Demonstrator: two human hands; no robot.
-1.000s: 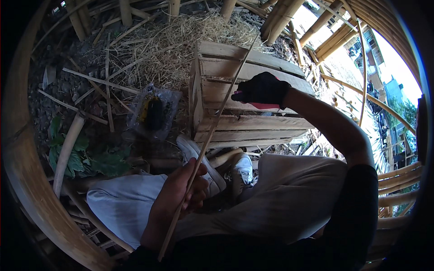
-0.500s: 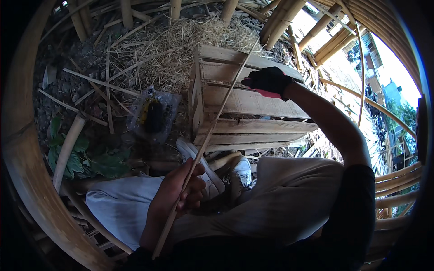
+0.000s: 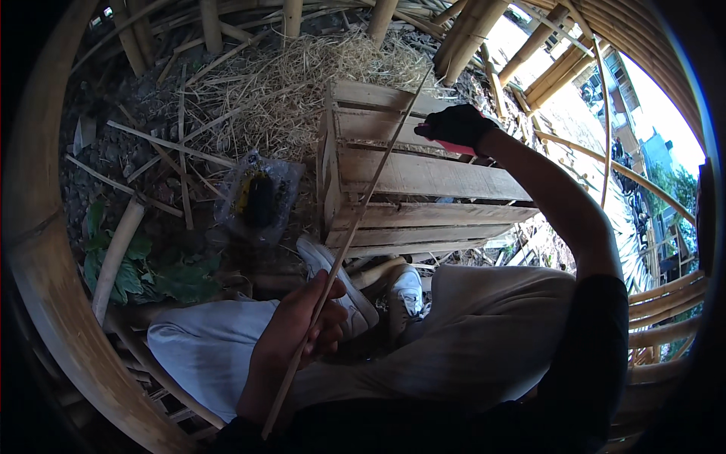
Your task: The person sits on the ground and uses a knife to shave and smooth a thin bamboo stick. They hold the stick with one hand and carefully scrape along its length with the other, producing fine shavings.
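My bare left hand (image 3: pixel 308 324) is closed round a long, thin bamboo strip (image 3: pixel 370 189). The strip slants from near my body at the bottom up past the far side of a wooden slatted crate (image 3: pixel 431 172). Over the crate's upper right slats is my right hand (image 3: pixel 457 127), in a black glove with pink-red along its lower side. Its fingers are curled; what they hold, if anything, is hard to make out. A gap shows between this hand and the strip.
Left of the crate lies a clear plastic bag (image 3: pixel 259 198) with something dark and yellow in it. Straw shavings (image 3: pixel 302 83) cover the ground beyond. A thick bamboo pole (image 3: pixel 38 265) curves along the left. Green leaves (image 3: pixel 181 278) and loose strips lie at left.
My right hand has shifted slightly right, away from the strip. My left hand and the strip's near end have moved a little to the right.
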